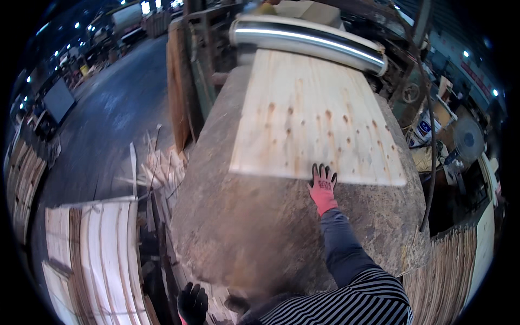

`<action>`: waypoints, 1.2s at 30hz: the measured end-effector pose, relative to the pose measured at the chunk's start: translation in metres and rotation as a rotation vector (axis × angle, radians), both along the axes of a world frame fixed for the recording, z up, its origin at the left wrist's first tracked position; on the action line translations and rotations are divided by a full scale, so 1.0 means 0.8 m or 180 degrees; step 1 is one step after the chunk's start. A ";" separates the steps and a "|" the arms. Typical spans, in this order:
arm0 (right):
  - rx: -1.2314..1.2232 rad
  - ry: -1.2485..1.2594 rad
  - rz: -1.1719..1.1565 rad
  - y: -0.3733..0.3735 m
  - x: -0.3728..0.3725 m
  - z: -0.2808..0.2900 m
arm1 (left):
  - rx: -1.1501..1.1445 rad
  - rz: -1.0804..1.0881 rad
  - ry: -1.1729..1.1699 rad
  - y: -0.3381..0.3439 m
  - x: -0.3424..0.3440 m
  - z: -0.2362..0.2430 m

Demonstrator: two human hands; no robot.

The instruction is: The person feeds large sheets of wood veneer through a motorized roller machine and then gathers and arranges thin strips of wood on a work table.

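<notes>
Feeding, looks like: sheet (317, 119) flat on table (216, 216), far end at roller (309, 43). Right hand (323, 188) at near edge, fingers spread; left hand (193, 304) off it, fingers loosely parted. Next likely needs straight push, fingers clear of roller.

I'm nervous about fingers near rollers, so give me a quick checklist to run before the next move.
1. Right hand away from the metal roller: ok, it is at the near edge of the wood sheet.
2. Left hand away from the roller: ok, low beside the worktable.
3. Sheet reaching the roller: ok, its far end meets it.
4. Sheet gripped by the roller: cannot tell.
5. Roller stopped: cannot tell.
</notes>
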State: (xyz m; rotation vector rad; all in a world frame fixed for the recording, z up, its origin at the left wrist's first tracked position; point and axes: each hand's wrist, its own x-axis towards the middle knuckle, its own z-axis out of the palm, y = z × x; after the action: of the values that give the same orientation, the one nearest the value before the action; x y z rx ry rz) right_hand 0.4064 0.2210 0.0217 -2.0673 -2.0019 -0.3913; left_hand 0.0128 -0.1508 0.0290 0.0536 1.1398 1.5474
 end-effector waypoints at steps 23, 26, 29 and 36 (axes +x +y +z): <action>-0.2561 0.0976 0.2375 -0.404 -0.476 -0.202 | -0.3074 -0.2016 0.1906 -0.294 -0.217 -0.554; -0.4044 0.1258 0.3129 -0.452 -0.564 -0.380 | -0.3162 -0.2451 0.2062 -0.280 -0.255 -0.671; -0.3380 -0.0766 0.3557 -0.416 -0.596 -0.647 | -0.2830 -0.2318 0.2407 -0.204 -0.289 -0.770; -0.3143 -0.1147 0.4545 -0.400 -0.666 -0.878 | -0.2923 -0.1525 0.4527 -0.221 -0.257 -0.932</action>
State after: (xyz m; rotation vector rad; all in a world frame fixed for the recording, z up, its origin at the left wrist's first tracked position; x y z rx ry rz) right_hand -0.1261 -0.0993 -0.6806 -0.1877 -3.5920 0.6558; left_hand -0.1932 -0.3279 -0.7162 0.8269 2.5777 0.2525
